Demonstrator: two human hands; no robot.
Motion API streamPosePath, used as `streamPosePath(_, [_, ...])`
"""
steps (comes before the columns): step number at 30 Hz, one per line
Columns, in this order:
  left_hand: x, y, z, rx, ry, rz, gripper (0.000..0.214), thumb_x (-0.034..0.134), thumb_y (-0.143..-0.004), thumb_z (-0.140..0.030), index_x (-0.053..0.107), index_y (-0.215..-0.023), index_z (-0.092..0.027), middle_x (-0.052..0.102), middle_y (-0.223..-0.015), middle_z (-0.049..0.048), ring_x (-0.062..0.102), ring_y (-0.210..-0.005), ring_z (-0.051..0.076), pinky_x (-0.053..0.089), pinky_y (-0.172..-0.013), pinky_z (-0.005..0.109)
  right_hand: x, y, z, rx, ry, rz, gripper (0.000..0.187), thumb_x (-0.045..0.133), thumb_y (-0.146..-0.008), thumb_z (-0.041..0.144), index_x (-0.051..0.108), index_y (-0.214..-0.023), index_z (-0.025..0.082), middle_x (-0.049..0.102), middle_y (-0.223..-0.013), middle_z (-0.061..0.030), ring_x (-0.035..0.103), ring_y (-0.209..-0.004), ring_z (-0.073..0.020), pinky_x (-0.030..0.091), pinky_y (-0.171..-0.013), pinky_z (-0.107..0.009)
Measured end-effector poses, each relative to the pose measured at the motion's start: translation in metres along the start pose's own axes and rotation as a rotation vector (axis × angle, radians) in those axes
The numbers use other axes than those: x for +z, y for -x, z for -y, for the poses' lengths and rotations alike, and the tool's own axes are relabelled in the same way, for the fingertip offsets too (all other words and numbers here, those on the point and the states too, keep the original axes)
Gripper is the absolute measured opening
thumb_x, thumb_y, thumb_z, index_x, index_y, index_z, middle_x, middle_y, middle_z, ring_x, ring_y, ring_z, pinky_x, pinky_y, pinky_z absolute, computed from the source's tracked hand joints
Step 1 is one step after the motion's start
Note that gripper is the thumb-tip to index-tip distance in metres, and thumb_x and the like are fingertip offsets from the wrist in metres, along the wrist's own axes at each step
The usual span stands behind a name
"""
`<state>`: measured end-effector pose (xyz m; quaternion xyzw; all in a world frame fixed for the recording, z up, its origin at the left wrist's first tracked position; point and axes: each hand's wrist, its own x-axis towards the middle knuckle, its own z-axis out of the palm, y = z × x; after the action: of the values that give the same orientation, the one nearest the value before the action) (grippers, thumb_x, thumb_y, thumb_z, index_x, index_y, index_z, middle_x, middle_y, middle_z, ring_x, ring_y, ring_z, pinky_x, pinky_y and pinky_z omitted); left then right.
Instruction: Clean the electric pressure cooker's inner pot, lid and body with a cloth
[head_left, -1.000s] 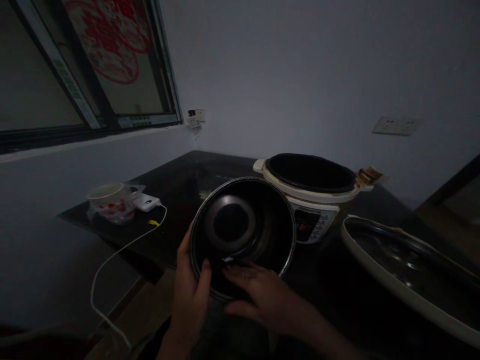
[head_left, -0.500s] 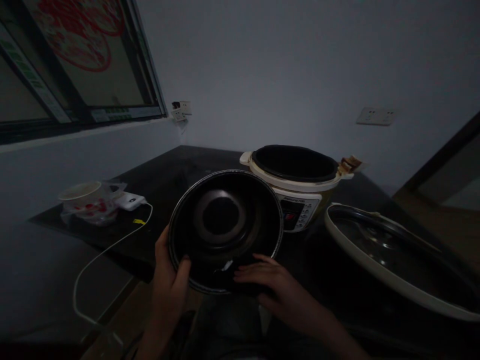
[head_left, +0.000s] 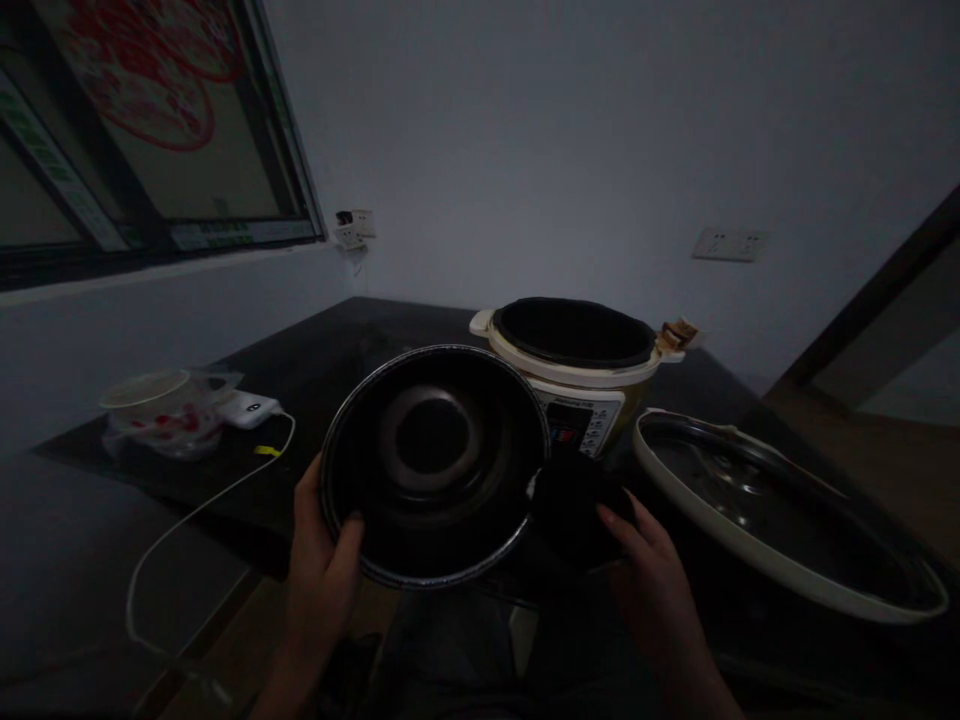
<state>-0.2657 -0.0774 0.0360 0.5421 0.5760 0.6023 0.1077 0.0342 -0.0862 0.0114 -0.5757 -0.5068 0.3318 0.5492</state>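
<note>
My left hand (head_left: 319, 560) grips the lower left rim of a round dark inner pot (head_left: 435, 460), tilted so its inside faces me, thumb over the edge. My right hand (head_left: 649, 570) is at the pot's right side, fingers closed round a dark wad, perhaps a cloth (head_left: 574, 500), touching the pot's right rim. Behind the pot stands a cream electric pressure cooker (head_left: 577, 375) with no lid and a button panel on its front.
A large cream-rimmed cooker lid (head_left: 772, 510) lies on the dark table (head_left: 352, 345) at the right. At the left sit a bowl in a plastic bag (head_left: 157, 410) and a white charger (head_left: 247, 408) with a trailing cable. Wall sockets, a window at upper left.
My right hand moved from the pot's lower rim out to its right side, now holding the dark wad. The pot shifted slightly left and the view swung a little.
</note>
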Motion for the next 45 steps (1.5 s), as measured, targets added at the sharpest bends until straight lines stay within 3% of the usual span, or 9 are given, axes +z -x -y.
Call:
streamPosePath(6, [-0.005, -0.002, 0.006, -0.069, 0.033, -0.022, 0.059, 0.056, -0.084, -0.024, 0.039, -0.141, -0.022, 0.048, -0.139, 0.0082, 0.042, -0.132, 0.028, 0.030, -0.115, 0.043, -0.022, 0.010, -0.033, -0.098, 0.264, -0.165, 0.042, 0.059, -0.070, 0.035, 0.069, -0.109, 0.023, 0.059, -0.131, -0.0095, 0.046, -0.129, -0.0378, 0.040, -0.104, -0.061])
streamPosePath(12, [-0.007, -0.003, 0.017, -0.099, 0.092, -0.055, 0.058, 0.058, -0.084, -0.024, 0.042, -0.139, -0.025, 0.049, -0.138, 0.0079, 0.043, -0.132, 0.029, 0.029, -0.115, 0.046, 0.040, 0.017, -0.016, -0.006, 0.112, -0.035, 0.039, 0.052, -0.080, 0.040, 0.062, -0.114, 0.024, 0.058, -0.131, -0.0105, 0.052, -0.125, -0.0317, 0.043, -0.103, -0.053])
streamPosePath(16, [-0.010, -0.002, 0.029, -0.093, 0.100, -0.071, 0.057, 0.059, -0.084, -0.027, 0.043, -0.138, -0.026, 0.049, -0.138, 0.0073, 0.042, -0.133, 0.029, 0.027, -0.115, 0.047, 0.074, 0.008, 0.014, 0.061, -0.070, -0.043, 0.040, 0.059, -0.079, 0.046, 0.053, -0.111, 0.023, 0.067, -0.107, -0.0086, 0.064, -0.101, -0.0265, 0.053, -0.087, -0.042])
streamPosePath(21, [-0.012, -0.012, 0.049, -0.052, 0.107, -0.017, 0.059, 0.060, -0.082, -0.029, 0.043, -0.138, -0.026, 0.047, -0.141, 0.0071, 0.040, -0.135, 0.030, 0.025, -0.116, 0.048, 0.085, -0.001, 0.026, -0.140, -0.058, -0.087, 0.018, 0.063, -0.075, 0.034, 0.050, -0.080, 0.022, 0.060, -0.074, 0.0006, 0.059, -0.074, -0.0184, 0.049, -0.070, -0.031])
streamPosePath(30, [-0.003, -0.053, 0.077, 0.046, 0.056, 0.090, 0.063, 0.057, -0.085, -0.028, 0.037, -0.145, -0.026, 0.041, -0.150, 0.0079, 0.036, -0.139, 0.028, 0.026, -0.116, 0.046, 0.110, 0.004, 0.031, -0.357, -0.025, -0.267, 0.011, 0.059, -0.072, 0.021, 0.050, -0.079, 0.022, 0.055, -0.066, 0.0048, 0.054, -0.062, -0.0135, 0.044, -0.058, -0.024])
streamPosePath(33, [0.002, -0.056, 0.068, 0.170, -0.058, -0.028, 0.062, 0.056, -0.087, -0.025, 0.035, -0.146, -0.026, 0.041, -0.149, 0.0100, 0.039, -0.137, 0.026, 0.030, -0.113, 0.044, 0.119, 0.004, 0.035, -0.394, -0.005, -0.303, 0.011, 0.059, -0.073, 0.020, 0.051, -0.080, 0.022, 0.055, -0.068, 0.0041, 0.055, -0.062, -0.0136, 0.046, -0.058, -0.024])
streamPosePath(35, [0.006, -0.053, 0.062, 0.315, -0.188, -0.162, 0.054, 0.057, -0.086, -0.021, 0.045, -0.138, -0.024, 0.049, -0.142, 0.0110, 0.044, -0.132, 0.026, 0.033, -0.111, 0.045, 0.125, 0.004, 0.038, -0.417, 0.002, -0.320, 0.011, 0.058, -0.074, 0.019, 0.050, -0.081, 0.022, 0.055, -0.067, 0.0041, 0.055, -0.061, -0.0134, 0.046, -0.057, -0.023])
streamPosePath(37, [0.011, -0.047, 0.060, 0.419, -0.243, -0.177, 0.040, 0.055, -0.086, -0.019, 0.056, -0.126, -0.022, 0.058, -0.129, 0.0099, 0.051, -0.123, 0.024, 0.037, -0.107, 0.044, 0.129, 0.004, 0.040, -0.444, 0.017, -0.329, 0.011, 0.057, -0.074, 0.018, 0.050, -0.081, 0.022, 0.054, -0.067, 0.0044, 0.056, -0.060, -0.0131, 0.047, -0.057, -0.023])
streamPosePath(45, [0.023, -0.031, 0.078, 0.205, -0.123, -0.024, 0.024, 0.047, -0.091, -0.027, 0.062, -0.107, -0.019, 0.067, -0.107, 0.0084, 0.061, -0.104, 0.023, 0.044, -0.095, 0.039, 0.137, 0.010, 0.047, -0.636, 0.139, -0.305, 0.012, 0.054, -0.077, 0.016, 0.047, -0.084, 0.023, 0.054, -0.068, 0.0049, 0.058, -0.058, -0.0118, 0.050, -0.056, -0.022])
